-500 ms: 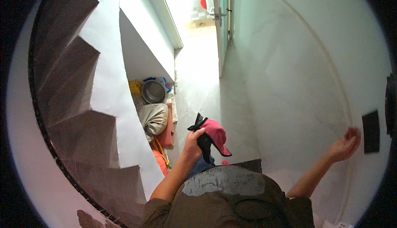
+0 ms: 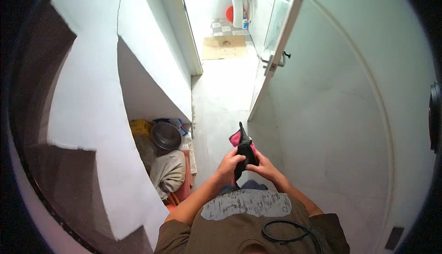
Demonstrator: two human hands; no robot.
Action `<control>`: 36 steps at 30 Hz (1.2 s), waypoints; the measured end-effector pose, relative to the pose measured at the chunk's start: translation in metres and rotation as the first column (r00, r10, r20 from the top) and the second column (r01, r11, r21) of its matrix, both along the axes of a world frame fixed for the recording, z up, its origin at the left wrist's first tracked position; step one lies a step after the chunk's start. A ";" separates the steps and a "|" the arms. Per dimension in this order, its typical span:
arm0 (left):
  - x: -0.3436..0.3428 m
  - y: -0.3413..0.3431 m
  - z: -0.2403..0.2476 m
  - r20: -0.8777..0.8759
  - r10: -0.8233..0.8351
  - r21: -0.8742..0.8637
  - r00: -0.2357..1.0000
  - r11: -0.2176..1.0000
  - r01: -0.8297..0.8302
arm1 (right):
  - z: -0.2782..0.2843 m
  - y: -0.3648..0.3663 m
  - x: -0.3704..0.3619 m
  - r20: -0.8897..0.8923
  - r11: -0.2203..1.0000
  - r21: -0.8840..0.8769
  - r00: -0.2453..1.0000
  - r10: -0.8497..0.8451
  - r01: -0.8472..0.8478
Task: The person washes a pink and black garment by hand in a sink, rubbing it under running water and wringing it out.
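- You stand on a pale floor (image 2: 218, 90), with the dark-stepped staircase (image 2: 76, 180) curving down your left side.
- Ahead of you, the door (image 2: 286, 28) stands ajar at the right of a bright doorway, and a tan mat (image 2: 224, 47) lies beyond it.
- Under the stairs sit a greyish cloth bundle (image 2: 168, 171) and, just beyond it, a round dark basin (image 2: 166, 134).
- Your left hand (image 2: 229, 164) grips one side of the cloth, its thumb pressed on the black face; your right hand (image 2: 264, 166) pinches the other side, thumb near the lower part. Most fingers behind are hidden.
- The pink-and-black cloth item (image 2: 247, 151) is held between both hands in front of your waist, one narrow black end pointing away from you.
- Done so far: it is off any surface and in a two-handed hold. Left, in my judgement: working it into shape and letting go — no finished form shows, and I cannot tell how much handling remains.
- Half a second ago only your left hand held it, the pink outermost; your right was far out by the wall. Now both meet on it, and black faces up.
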State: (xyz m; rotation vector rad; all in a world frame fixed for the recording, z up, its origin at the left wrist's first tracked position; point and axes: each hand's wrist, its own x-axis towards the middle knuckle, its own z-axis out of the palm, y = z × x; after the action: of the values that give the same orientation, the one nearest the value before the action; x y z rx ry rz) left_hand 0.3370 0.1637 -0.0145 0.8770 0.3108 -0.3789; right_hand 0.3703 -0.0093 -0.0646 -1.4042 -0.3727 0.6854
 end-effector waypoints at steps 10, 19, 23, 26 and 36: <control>0.222 0.133 0.007 0.070 0.287 -0.034 0.955 0.958 -0.286 | 0.011 0.147 0.266 -0.304 0.956 0.176 0.911 0.280 -0.235; 0.399 0.207 0.015 0.054 0.496 -0.071 0.867 0.868 -0.492 | -0.021 0.287 0.470 -0.573 0.973 0.169 0.819 -0.032 0.156; 0.484 0.241 -0.008 -0.002 0.474 -0.076 0.880 0.878 -0.473 | -0.071 0.315 0.547 -0.445 0.955 -0.117 0.845 -0.296 0.273; 0.553 0.280 -0.024 -0.007 0.413 -0.026 0.911 0.910 -0.413 | -0.075 0.317 0.603 -0.410 0.937 -0.161 0.842 -0.350 0.311; 0.789 0.318 -0.032 -0.052 0.163 -0.003 0.985 0.987 -0.163 | -0.068 0.298 0.755 -0.484 0.763 -0.159 0.624 -0.614 0.627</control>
State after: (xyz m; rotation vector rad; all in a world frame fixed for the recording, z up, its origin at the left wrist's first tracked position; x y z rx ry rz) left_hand 1.1263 0.4813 -0.0463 0.8293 0.4256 -0.2509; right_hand 1.1257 0.2885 -0.1323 -1.1534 0.5297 0.4349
